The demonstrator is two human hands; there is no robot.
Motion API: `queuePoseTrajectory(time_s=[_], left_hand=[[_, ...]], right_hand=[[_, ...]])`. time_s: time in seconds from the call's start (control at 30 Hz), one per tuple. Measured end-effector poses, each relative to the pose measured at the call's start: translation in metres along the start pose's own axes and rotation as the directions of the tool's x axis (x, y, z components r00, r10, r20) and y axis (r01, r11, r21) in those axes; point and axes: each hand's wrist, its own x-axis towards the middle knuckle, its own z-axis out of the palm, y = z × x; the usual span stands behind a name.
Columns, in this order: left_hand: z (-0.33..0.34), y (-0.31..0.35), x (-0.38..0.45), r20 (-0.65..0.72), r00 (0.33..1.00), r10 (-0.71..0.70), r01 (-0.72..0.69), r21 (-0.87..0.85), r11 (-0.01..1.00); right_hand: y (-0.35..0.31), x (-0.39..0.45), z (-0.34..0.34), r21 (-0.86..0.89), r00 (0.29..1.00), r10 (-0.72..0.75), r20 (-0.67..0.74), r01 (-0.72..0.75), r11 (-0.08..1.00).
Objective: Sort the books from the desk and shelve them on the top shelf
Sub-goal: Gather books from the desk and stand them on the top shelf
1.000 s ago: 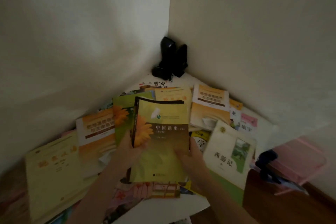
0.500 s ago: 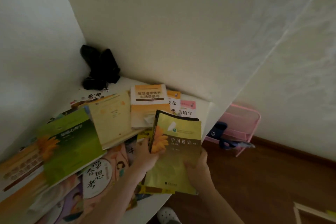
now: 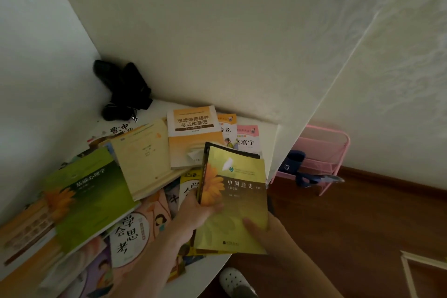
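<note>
I am gripping the yellow book (image 3: 235, 198) at lower centre, left hand (image 3: 193, 213) pinching its spine edge, right hand (image 3: 262, 231) seemingly clamping the lower right corner; its long axis is running up the frame.

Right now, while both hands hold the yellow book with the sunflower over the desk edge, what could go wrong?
1. The yellow book seems to have a second book behind it; the left hand and right hand grip only low down, so one might slip.
2. The books below it overhang the desk edge, so a nudge could drop them.
3. The pink rack stands close and may catch a foot.
</note>
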Motion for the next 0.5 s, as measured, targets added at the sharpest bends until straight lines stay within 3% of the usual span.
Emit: queuePoseTrajectory(time_s=[0.13,0.3,0.4,0.5], left_hand=[[-0.01,0.008,-0.023,-0.044,0.994,0.098,-0.101,-0.083,0.991],[-0.067,0.032,-0.062,-0.212,0.928,0.306,-0.313,-0.002,0.95],[-0.109,0.036,-0.093,-0.337,0.846,0.412,-0.404,0.098,0.91],[-0.15,0.017,-0.119,-0.485,0.766,0.421,-0.439,0.084,0.895]], right_hand=[[-0.021,-0.013,-0.009,-0.051,0.996,-0.085,0.013,0.085,0.995],[-0.082,-0.017,0.017,0.023,0.947,-0.305,0.103,0.304,0.952],[-0.125,-0.017,0.056,-0.007,0.842,-0.52,0.142,0.526,0.851],[-0.159,-0.014,0.101,-0.018,0.731,-0.638,0.243,0.661,0.75]])
